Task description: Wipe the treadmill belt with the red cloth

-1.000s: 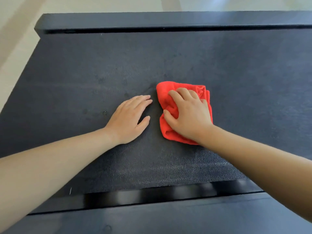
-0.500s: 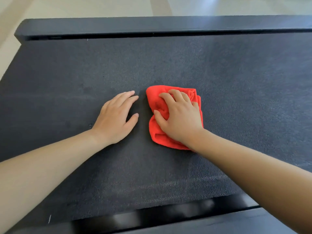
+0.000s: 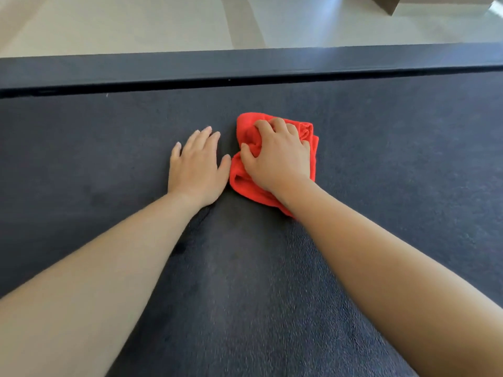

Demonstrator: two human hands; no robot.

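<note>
A bunched red cloth (image 3: pixel 246 134) lies on the dark textured treadmill belt (image 3: pixel 394 159), a little short of the belt's far edge. My right hand (image 3: pixel 280 156) sits on top of it with the fingers and thumb curled into its folds, gripping it. Just left of the cloth, my left hand (image 3: pixel 197 164) lies flat on the belt with straight fingers, its thumb almost touching the cloth's edge. Part of the cloth is hidden under my right hand and wrist.
A dark side rail (image 3: pixel 245 66) runs along the far edge of the belt, with a narrow gap before it. Beyond it is pale tiled floor (image 3: pixel 136 23). A brown box corner (image 3: pixel 389 2) shows at the top right.
Both hands and the cloth have moved away from me toward the far rail. My right fingers have curled tighter into the cloth. The near edge of the belt has dropped out of view.
</note>
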